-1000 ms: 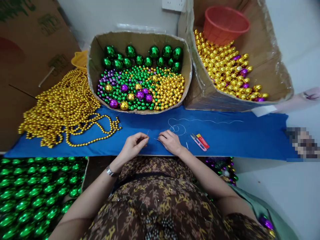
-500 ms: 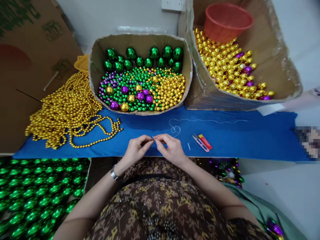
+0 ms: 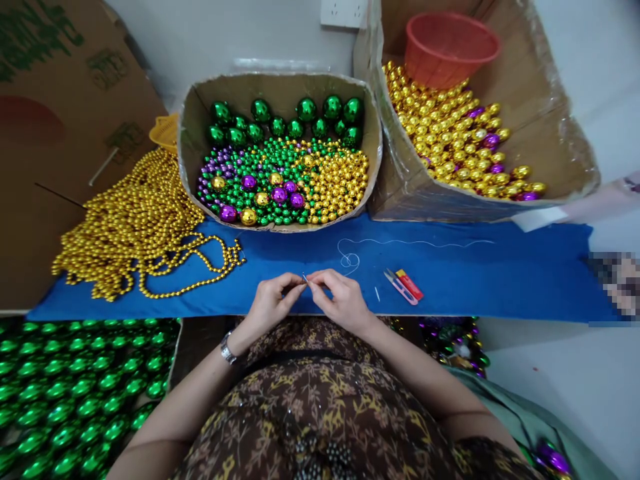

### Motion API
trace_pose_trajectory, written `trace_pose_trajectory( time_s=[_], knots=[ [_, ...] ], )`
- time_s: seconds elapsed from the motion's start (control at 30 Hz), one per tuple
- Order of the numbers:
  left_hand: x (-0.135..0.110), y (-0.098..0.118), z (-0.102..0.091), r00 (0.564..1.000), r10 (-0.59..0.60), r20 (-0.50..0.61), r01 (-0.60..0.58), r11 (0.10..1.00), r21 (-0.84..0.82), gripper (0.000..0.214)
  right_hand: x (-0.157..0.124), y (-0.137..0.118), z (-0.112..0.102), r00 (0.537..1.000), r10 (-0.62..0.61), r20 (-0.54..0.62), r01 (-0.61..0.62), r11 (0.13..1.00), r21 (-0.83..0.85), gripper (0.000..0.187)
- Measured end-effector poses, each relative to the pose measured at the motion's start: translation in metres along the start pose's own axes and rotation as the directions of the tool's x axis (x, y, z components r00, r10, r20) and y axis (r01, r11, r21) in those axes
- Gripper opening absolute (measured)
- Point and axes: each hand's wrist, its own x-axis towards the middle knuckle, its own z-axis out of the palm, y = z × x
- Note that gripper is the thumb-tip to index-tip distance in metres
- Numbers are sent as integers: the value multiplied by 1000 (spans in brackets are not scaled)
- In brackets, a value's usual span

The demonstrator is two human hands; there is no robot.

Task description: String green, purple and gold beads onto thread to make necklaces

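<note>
My left hand (image 3: pixel 273 301) and my right hand (image 3: pixel 340 298) meet over the front edge of the blue cloth (image 3: pixel 480 273). Both are closed in a pinch, fingertips almost touching. Between them a thin needle (image 3: pixel 304 278) shows, held by my left fingers. A white thread (image 3: pixel 400 243) runs from my right fingers in a loop and then away to the right across the cloth. A watch sits on my left wrist.
A cardboard box (image 3: pixel 280 87) of green, purple and gold beads stands behind the hands, a second box (image 3: pixel 550 153) of gold balls with a red basket (image 3: pixel 447 47) at right. Gold bead strings (image 3: pixel 135 220) pile left. Thread snips (image 3: pixel 397 283) and a red lighter (image 3: pixel 410 283) lie right. Green balls (image 3: pixel 75 393) fill the lower left.
My hands came together from slightly apart, lifted the needle and thread off the cloth, and now pinch at one point. Little changed in the last half second.
</note>
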Motion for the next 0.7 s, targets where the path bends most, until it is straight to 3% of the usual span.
trace_pose_trajectory(
  time_s=[0.7],
  knots=[
    [0,1,0,1000,25,-14,-25,1000,18,17,0,-2,-3,1000,-10,13,10,1000,3,12]
  ],
)
